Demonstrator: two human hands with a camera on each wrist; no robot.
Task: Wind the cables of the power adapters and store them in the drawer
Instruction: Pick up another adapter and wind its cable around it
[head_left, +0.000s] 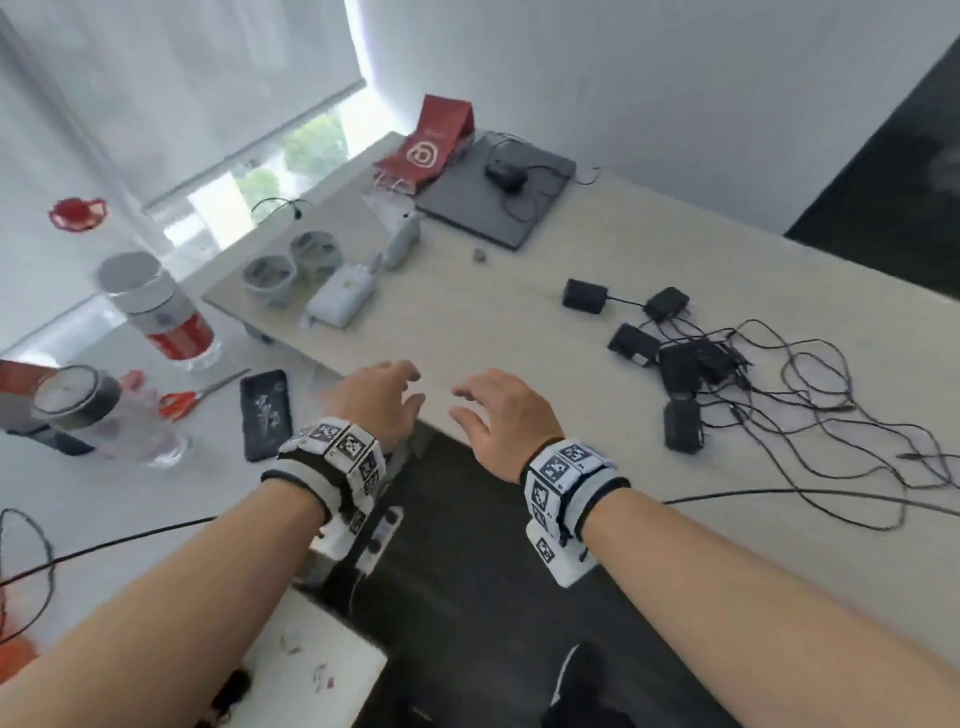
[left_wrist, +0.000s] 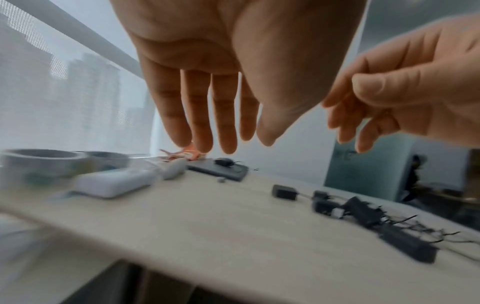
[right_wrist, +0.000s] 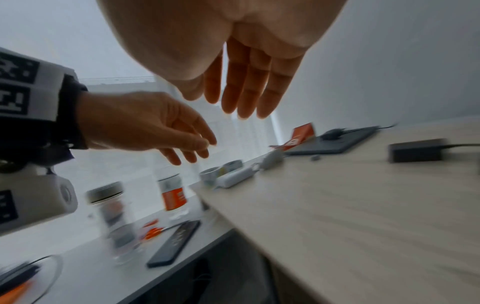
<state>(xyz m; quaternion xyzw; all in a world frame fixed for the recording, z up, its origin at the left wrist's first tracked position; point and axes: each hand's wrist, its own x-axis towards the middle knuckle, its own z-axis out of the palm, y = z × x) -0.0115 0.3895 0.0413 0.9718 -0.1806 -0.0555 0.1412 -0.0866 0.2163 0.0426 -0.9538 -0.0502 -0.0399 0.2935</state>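
left hand (head_left: 382, 397) and right hand (head_left: 501, 415), fingers loose, holding nothing, above near table (head_left: 467, 322) edge; adapters (head_left: 675, 358) tangled toward right edge.

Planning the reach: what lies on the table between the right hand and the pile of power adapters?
Only bare table, shown in the head view: nothing lies between the right hand and the power adapters.

left hand (head_left: 382, 397) loose and empty, right hand (head_left: 498, 415) likewise, side by side
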